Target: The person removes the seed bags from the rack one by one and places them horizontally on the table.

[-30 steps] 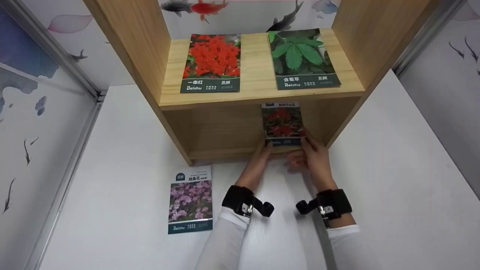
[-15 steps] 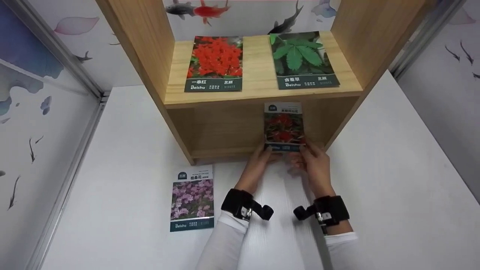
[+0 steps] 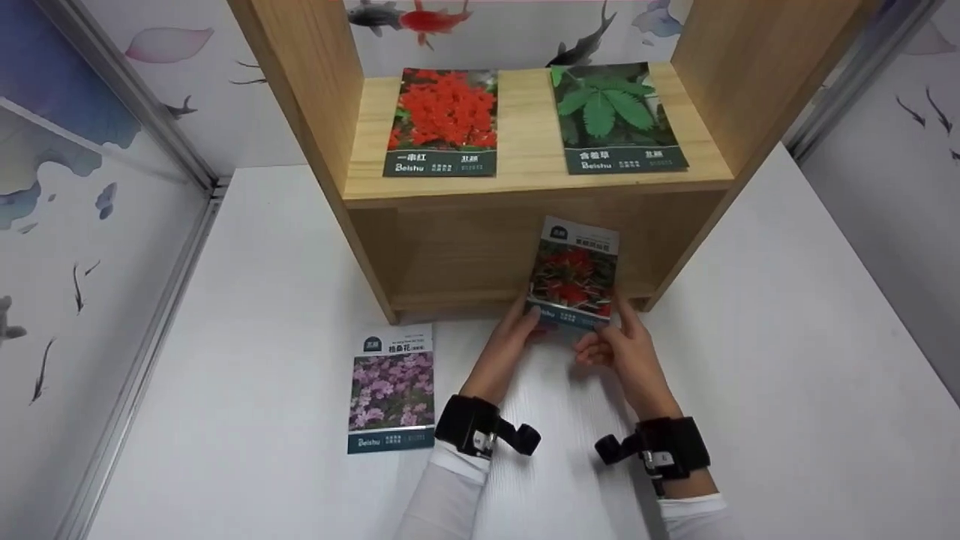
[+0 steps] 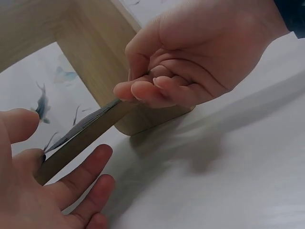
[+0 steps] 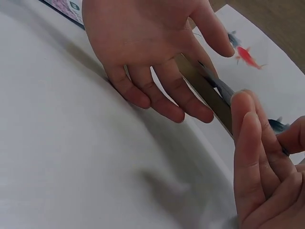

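Note:
A seed packet with red flowers (image 3: 576,274) is pinched at its lower corners by both hands, in front of the shelf's lower compartment. My left hand (image 3: 507,341) has its thumb on the packet's lower left corner, fingers under it. My right hand (image 3: 630,352) grips the lower right corner, its other fingers curled below. In the left wrist view the packet (image 4: 83,123) shows edge-on between the hands, in line with a wooden shelf edge (image 4: 78,151). The right wrist view shows the packet (image 5: 218,85) as a thin dark edge too.
The wooden shelf (image 3: 536,193) carries a red-flower packet (image 3: 444,124) and a green-leaf packet (image 3: 619,120) on its upper board. A purple-flower packet (image 3: 391,390) lies on the white table (image 3: 247,360) left of my arms. Printed panels (image 3: 67,225) stand around.
Both hands have drawn the red-flower packet out toward me from the lower compartment. It now sits slightly turned, with its whole face showing. The view has shifted a little.

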{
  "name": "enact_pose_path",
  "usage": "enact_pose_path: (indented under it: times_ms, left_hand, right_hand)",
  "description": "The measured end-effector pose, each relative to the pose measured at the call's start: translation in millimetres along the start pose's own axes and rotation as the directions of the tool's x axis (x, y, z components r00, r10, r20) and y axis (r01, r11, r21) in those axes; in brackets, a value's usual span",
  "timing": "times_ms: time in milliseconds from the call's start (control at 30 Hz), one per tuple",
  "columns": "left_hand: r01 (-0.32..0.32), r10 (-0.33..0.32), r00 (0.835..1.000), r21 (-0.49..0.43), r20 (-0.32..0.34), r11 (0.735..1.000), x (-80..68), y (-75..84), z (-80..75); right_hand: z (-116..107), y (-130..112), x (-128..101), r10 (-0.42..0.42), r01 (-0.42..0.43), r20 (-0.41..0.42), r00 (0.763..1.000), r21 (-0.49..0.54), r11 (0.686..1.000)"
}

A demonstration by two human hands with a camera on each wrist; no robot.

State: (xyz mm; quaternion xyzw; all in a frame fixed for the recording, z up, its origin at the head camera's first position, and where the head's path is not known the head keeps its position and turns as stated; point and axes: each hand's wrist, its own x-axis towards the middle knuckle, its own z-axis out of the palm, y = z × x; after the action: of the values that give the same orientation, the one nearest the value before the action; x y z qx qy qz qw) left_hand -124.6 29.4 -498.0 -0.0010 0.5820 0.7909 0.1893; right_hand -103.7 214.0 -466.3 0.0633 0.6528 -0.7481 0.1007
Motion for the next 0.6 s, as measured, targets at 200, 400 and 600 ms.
enact_pose_path:
  times_ms: [200,400,600]
  left_hand:
    - [-0.03,0.031,0.999,-0.026,0.037,0.999,-12.8,-6.0,-3.0]
    - [-0.002,0.002,0.999,0.011,0.044,1.0,-24.4,-10.1,-7.0]
    - [0.027,-0.029,0.999,0.056,0.043,0.998,-36.2,-12.2,-8.6]
  right_hand:
    - [1,2,-8,0.011,-0.01,0.021,1.0,-0.044,0.999]
    - [4,6,-13,0.047,-0.044,0.033,0.998,-0.082,0.996]
    - [4,11,-17,0.085,-0.082,0.032,0.996,-0.073,0.994]
